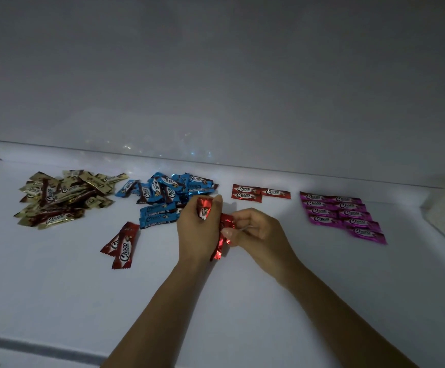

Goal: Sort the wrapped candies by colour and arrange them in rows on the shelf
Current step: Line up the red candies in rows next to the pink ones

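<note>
Left hand [198, 229]: clamped on bunch of red candies [204, 208]. Right hand [253, 232]: pinching one red candy [222, 235] from bunch. Red row [258, 193] on shelf [242, 301]: beyond, slightly right; long axes left-right; right hand nearer.

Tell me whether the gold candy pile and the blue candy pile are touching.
Apart. The head view shows a strip of bare white shelf between the gold candy pile and the blue candy pile, narrowest near the back.
</note>
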Available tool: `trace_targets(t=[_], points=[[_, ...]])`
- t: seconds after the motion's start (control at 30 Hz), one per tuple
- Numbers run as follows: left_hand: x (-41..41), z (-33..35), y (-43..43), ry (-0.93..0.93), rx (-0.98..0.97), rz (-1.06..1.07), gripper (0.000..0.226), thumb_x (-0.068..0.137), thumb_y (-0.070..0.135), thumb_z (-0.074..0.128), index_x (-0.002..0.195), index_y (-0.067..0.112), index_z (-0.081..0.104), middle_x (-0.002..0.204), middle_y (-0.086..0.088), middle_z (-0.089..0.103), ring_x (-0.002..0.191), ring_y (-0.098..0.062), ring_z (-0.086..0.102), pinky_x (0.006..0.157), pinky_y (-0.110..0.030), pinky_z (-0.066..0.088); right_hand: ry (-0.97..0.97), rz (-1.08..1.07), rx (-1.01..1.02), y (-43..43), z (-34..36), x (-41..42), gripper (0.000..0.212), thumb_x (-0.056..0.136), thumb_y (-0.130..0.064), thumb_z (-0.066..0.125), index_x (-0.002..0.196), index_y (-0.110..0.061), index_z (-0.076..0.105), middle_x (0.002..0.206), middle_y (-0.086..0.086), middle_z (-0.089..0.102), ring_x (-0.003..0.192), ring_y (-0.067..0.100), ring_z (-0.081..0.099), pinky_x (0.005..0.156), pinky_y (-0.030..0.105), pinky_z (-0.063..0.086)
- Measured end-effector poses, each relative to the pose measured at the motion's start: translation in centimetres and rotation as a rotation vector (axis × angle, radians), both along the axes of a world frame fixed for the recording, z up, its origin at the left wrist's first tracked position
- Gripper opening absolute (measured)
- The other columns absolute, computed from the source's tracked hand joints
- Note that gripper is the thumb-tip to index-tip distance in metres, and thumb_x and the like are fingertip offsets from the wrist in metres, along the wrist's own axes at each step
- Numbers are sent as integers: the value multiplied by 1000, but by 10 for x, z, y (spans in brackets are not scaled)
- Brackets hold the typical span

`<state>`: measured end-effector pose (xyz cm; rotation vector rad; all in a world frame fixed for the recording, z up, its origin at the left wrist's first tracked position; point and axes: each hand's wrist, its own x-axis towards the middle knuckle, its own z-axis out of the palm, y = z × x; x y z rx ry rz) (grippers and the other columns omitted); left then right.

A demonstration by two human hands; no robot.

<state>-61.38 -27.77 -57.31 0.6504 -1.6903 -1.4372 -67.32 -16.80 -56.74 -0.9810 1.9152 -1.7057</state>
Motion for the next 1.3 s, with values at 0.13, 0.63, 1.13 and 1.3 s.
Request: trace_targets(t=[0.13,0.63,1.13,1.3], points=[[1,0,4,-45,-52,-52,22,94,33,55,81,16,59,69,5,57,62,1,56,62,-11,45,-1,-61,-32,-1,-2,0,12,82,-6,70,86,-16,65,82,0,66,75,16,67,67,29,57],[5,1,5,-89,-89,-62,10,92,29,60,83,27,59,80,7,63,70,10,57,64,-8,43,185,-471,-345,20,14,-22,20,80,5,68,80,-15,68,74,-9,69,75,5,64,70,16,49],[4,3,6,-80,-58,-59,7,92,28,59,86,30,58,84,7,63,81,-3,59,70,-16,43,973,-589,-237,20,2,-19,11,78,-16,63,80,-9,70,96,5,65,96,9,55,87,16,42],[4,5,6,-96,-58,-51,6,92,27,59,86,28,58,83,9,62,79,-1,57,67,-15,41,1121,-597,288,28,0,-31,11,83,-23,59,84,-23,69,83,-9,65,82,12,58,86,29,37]])
